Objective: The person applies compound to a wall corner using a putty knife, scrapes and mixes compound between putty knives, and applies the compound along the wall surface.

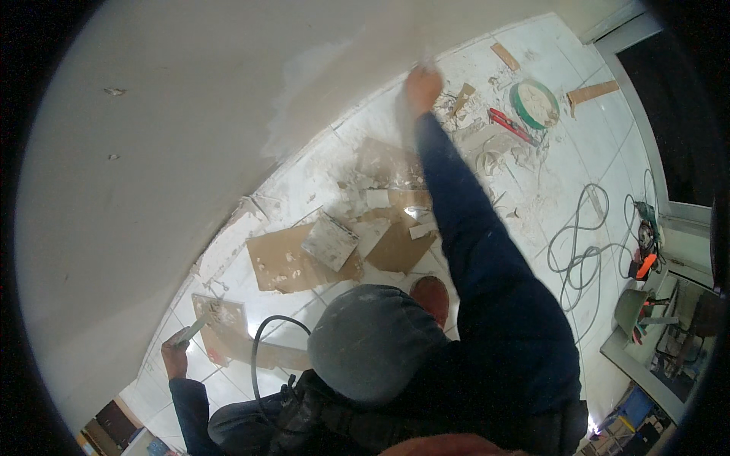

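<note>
My left hand [176,354], low at the left, is closed on a pale flat piece [193,328] seen nearly edge-on; its exact kind I cannot make out. Stretched far forward, my right hand [423,88] is at the foot of the wall [304,83], beside a paler smeared patch. It is blurred, and its fingertips are hidden, so whether it grips anything does not show. To its right lie a red-handled tool [511,126] and a round green-rimmed tub [535,105] of whitish material. White crumbs and scraps litter the tiled floor near that hand.
Brown cardboard sheets [283,262] and a smeared whitish square plate [330,241] lie between wall and knee. A grey cable [582,254] loops on the right, leading toward a power tool [646,242]. Beyond stand a green bucket [630,313] and a door frame [635,114].
</note>
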The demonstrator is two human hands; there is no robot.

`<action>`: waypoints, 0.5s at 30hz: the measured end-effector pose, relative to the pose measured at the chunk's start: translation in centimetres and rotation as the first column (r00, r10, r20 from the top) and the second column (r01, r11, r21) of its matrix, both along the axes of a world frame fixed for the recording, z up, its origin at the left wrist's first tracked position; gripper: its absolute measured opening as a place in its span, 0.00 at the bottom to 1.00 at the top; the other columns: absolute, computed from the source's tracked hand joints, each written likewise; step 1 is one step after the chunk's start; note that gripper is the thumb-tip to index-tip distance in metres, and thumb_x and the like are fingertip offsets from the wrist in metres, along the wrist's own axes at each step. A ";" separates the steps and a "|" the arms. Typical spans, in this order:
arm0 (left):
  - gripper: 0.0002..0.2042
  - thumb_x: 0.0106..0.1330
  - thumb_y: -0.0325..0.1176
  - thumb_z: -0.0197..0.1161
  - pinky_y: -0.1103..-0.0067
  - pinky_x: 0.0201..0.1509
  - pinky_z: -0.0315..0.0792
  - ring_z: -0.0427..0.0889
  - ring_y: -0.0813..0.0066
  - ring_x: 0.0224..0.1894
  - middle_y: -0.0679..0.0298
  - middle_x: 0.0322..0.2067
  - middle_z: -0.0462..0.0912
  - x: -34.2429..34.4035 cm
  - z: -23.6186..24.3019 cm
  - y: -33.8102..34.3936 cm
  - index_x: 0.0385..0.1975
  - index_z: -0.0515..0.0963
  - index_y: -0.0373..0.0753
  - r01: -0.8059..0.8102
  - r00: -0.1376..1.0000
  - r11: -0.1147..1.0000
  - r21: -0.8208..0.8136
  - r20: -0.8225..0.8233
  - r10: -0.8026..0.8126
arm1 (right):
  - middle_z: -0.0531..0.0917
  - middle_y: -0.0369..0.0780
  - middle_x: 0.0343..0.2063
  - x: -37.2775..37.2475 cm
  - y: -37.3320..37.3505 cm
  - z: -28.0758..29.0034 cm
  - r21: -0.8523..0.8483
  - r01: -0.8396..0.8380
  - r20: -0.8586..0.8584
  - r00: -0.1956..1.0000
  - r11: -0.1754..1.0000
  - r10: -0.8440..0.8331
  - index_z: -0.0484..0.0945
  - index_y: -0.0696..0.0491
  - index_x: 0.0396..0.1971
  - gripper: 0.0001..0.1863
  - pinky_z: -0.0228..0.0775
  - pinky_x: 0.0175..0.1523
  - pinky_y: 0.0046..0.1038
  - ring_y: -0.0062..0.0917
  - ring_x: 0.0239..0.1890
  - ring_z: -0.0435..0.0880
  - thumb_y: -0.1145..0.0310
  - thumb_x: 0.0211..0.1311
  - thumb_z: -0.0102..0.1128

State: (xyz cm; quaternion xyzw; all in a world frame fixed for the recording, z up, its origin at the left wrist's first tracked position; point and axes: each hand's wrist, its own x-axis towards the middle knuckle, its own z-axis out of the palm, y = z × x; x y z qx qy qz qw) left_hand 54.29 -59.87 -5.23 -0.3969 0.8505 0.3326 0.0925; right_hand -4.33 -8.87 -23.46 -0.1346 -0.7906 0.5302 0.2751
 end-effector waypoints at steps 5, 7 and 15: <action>0.19 0.47 0.17 0.50 0.83 0.40 0.69 0.77 0.79 0.35 0.62 0.33 0.81 -2.9 -0.5 1.0 0.41 0.78 0.31 0.108 0.993 0.994 -0.031 0.044 -0.107 | 0.76 0.52 0.44 14.0 -11.9 -1.0 -0.114 -0.212 0.033 0.976 0.971 0.217 0.71 0.59 0.48 0.18 0.66 0.50 0.33 0.41 0.47 0.75 0.69 0.59 0.50; 0.19 0.47 0.18 0.51 0.83 0.40 0.69 0.76 0.79 0.35 0.62 0.33 0.81 -1.9 -0.8 0.6 0.41 0.78 0.31 0.135 0.991 0.990 -0.052 0.033 -0.133 | 0.74 0.52 0.47 20.2 -15.7 3.0 -0.124 -0.404 0.131 0.899 0.906 0.418 0.69 0.61 0.49 0.19 0.64 0.52 0.32 0.41 0.49 0.73 0.67 0.59 0.51; 0.18 0.49 0.19 0.51 0.84 0.43 0.68 0.77 0.77 0.36 0.63 0.34 0.81 -2.6 1.1 2.3 0.41 0.78 0.32 0.038 0.999 0.999 -0.019 0.039 -0.037 | 0.78 0.43 0.34 14.0 -5.6 -10.1 0.973 -0.145 0.133 0.988 0.182 0.078 0.74 0.56 0.36 0.14 0.63 0.48 0.36 0.34 0.39 0.75 0.62 0.54 0.50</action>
